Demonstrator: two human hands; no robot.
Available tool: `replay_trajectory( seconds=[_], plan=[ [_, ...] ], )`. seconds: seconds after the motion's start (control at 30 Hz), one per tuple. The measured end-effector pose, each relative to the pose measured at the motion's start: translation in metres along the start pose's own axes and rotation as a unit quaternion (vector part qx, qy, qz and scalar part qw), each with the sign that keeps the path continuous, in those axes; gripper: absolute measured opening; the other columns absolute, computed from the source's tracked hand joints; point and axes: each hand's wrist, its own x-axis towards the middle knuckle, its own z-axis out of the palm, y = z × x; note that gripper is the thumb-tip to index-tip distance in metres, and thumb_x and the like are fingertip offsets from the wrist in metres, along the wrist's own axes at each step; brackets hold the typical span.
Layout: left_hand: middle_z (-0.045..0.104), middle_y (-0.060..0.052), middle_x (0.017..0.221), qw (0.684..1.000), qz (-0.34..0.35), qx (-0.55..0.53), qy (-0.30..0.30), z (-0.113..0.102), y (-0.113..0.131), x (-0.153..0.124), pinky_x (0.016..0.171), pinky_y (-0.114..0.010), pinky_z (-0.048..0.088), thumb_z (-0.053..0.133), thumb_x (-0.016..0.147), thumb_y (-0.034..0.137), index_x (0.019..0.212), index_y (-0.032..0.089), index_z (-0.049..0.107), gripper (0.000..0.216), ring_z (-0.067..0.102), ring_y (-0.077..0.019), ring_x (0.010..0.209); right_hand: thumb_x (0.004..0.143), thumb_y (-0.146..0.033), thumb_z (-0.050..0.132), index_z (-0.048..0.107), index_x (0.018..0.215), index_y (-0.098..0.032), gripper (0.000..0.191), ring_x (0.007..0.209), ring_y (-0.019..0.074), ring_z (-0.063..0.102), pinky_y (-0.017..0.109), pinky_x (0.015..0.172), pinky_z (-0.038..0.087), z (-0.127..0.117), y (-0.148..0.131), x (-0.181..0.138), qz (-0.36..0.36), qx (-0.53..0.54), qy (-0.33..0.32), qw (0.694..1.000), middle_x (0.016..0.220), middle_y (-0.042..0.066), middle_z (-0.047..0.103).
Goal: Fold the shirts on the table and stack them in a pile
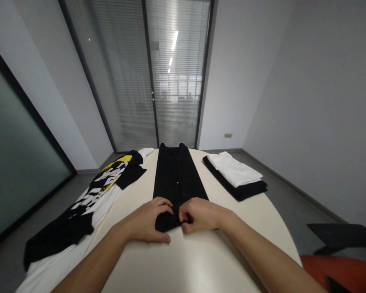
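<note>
A black garment (179, 179), folded into a long strip, lies down the middle of the table with its narrow near end toward me. Small light spots show along its centre line. My left hand (148, 219) rests at the near left corner, fingers spread over the cloth and thumb on the tabletop, apart from the fingers. At the near right part of the same end is my right hand (198, 215), its fingers curled and pressed together on the cloth edge.
The pale table (183, 268) has a rounded edge. Printed black-and-yellow shirts (106, 179) and white ones (103, 205) lie along its left side. Folded white cloth (234, 169) sits on folded black cloth (247, 190) at right. An orange-seated chair (338, 268) stands lower right.
</note>
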Motion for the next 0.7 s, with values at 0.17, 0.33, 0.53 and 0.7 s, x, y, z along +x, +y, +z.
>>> replay_trajectory(
  seconds=[0.17, 0.33, 0.53, 0.7],
  plan=[
    [0.057, -0.007, 0.133, 1.0, -0.001, 0.012, -0.011, 0.0016, 0.0049, -0.002, 0.108, -0.036, 0.042, 0.077, 0.065, 0.024, 0.117, 0.025, 0.066, 0.054, 0.053, -0.0262, 0.124, 0.07, -0.018, 0.064, 0.068, 0.082, -0.017, 0.012, 0.06, 0.0079, 0.054, 0.017, 0.055, 0.037, -0.0076, -0.0007, -0.0031, 0.03, 0.067, -0.006, 0.997, 0.071, -0.004, 0.064],
    [0.065, -0.004, 0.121, 1.0, 0.009, 0.013, -0.007, -0.0015, 0.0074, -0.001, 0.103, -0.031, 0.044, 0.058, 0.075, 0.012, 0.104, 0.025, 0.071, 0.035, 0.059, -0.0208, 0.116, 0.07, -0.018, 0.066, 0.069, 0.085, -0.016, 0.015, 0.06, 0.0076, 0.056, 0.017, 0.056, 0.039, -0.0086, 0.002, -0.0052, 0.036, 0.114, -0.005, 0.993, 0.071, -0.004, 0.064],
    [0.063, -0.004, 0.12, 1.0, -0.02, -0.003, -0.012, -0.0045, 0.0078, -0.0021, 0.098, -0.03, 0.046, 0.071, 0.073, 0.025, 0.098, 0.026, 0.073, 0.025, 0.06, -0.0213, 0.11, 0.07, -0.027, 0.074, 0.07, 0.087, -0.017, 0.02, 0.061, 0.0075, 0.056, 0.017, 0.055, 0.038, -0.0092, 0.0026, -0.0067, 0.064, 0.104, -0.061, 0.991, 0.075, -0.004, 0.066],
    [0.059, -0.004, 0.124, 0.999, -0.031, -0.018, -0.029, -0.0036, 0.0054, -0.0034, 0.099, -0.032, 0.045, 0.084, 0.062, 0.036, 0.1, 0.026, 0.071, 0.042, 0.058, -0.0243, 0.114, 0.065, -0.04, 0.081, 0.069, 0.095, -0.02, 0.037, 0.063, 0.009, 0.057, 0.019, 0.056, 0.035, -0.0075, 0.0024, -0.0061, 0.068, 0.038, -0.084, 0.993, 0.078, -0.004, 0.066]
  ],
)
